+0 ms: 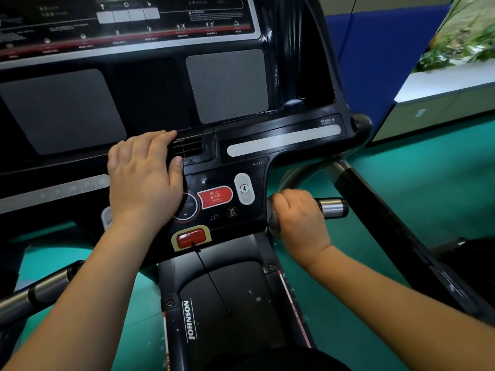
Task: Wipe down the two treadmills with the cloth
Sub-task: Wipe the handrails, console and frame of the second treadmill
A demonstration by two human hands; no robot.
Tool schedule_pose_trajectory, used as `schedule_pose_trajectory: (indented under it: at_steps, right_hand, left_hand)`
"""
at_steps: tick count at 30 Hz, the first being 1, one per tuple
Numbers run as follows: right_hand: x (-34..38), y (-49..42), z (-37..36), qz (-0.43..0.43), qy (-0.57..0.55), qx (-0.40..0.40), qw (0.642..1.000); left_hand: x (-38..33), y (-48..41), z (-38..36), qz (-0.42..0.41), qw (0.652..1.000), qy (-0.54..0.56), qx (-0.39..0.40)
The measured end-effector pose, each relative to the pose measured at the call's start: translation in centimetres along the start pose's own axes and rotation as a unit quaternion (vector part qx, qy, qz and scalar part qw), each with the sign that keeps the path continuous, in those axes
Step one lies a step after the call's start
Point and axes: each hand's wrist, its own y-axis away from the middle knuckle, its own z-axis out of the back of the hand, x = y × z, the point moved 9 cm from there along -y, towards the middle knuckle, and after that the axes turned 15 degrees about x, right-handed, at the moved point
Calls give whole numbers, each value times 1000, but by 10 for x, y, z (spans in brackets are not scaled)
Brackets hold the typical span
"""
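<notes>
A black treadmill console (150, 92) fills the view, with the running belt (235, 290) below it. My left hand (144, 178) rests flat on the console beside a small vent grille (188, 148), fingers straight. My right hand (300, 220) is curled round the right grip bar (332, 207), holding a dark grey cloth (273, 220) wrapped against the bar's inner end. Only a small bunch of the cloth shows past my fingers. A second treadmill is not in view.
A red STOP button (214, 196) and a red safety key (191, 236) with its cord lie just right of and below my left hand. The left grip bar (34, 293) juts out at lower left. Green floor (375, 263), a blue wall (375, 62) and a white cabinet (442, 103) lie to the right.
</notes>
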Motion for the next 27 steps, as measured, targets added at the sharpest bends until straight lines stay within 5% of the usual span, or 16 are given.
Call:
schedule_pose_trajectory:
  at_steps: [3,6,11,13,18,27]
  right_hand:
    - [2,-4,1,7,14,-3,1000]
    - [-2,-21,-6,37,4,172,984]
    - [-6,-35,-5,34,-122,422,898]
    - [-7,-32,-2,36,-156,414,896]
    - [-25,-13,-3,42,-95,266,959]
    - [-84,11,-4,-15,-127,223,966]
  left_hand:
    - [-1,-1,0,1,1000,-1,0]
    - [-1,0,1,3,1000,2,-3]
    - [0,1,2,3,1000,6,-2]
    - [-1,1,2,1,1000,5,-3]
    - [-1,1,1,-2,1000,4,-5]
    - [1,0,3,-3,1000,6,-8]
